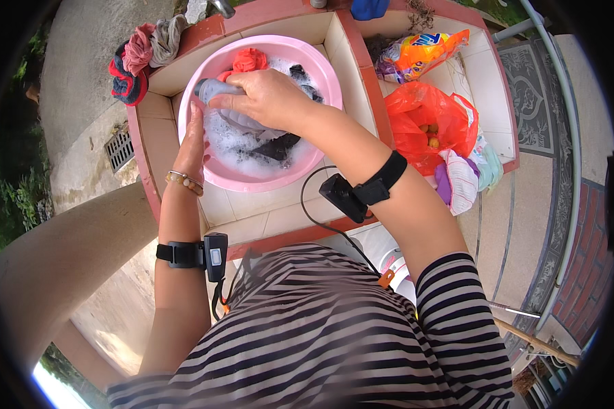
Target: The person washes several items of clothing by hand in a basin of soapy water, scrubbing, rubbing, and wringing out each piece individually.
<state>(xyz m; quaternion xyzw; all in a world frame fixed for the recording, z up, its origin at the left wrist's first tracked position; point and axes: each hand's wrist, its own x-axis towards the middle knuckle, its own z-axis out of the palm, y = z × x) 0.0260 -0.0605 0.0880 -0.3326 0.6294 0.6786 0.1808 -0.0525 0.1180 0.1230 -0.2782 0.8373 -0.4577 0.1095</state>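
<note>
A round pink plastic basin (266, 184) with foamy water stands in a tiled sink (266, 225). My right hand (266, 94) grips a wet grey cloth (220, 94) over the basin's far left part. Beside the cloth, my left hand (194, 138) is upright at the basin's left rim with its fingers extended; whether its palm touches the cloth cannot be told. A bunched red cloth (249, 60) lies just beyond my right hand. Dark cloths (276, 148) float in the suds nearer to me and at the right.
Wrung cloths, grey (168, 41), pink (139, 49) and navy-red (128, 82), lie on the sink's far left edge. A metal tap (223, 7) is at the far edge. The right compartment holds a Tide detergent bag (422, 51), a red plastic bag (419, 117) and more cloths (460, 179).
</note>
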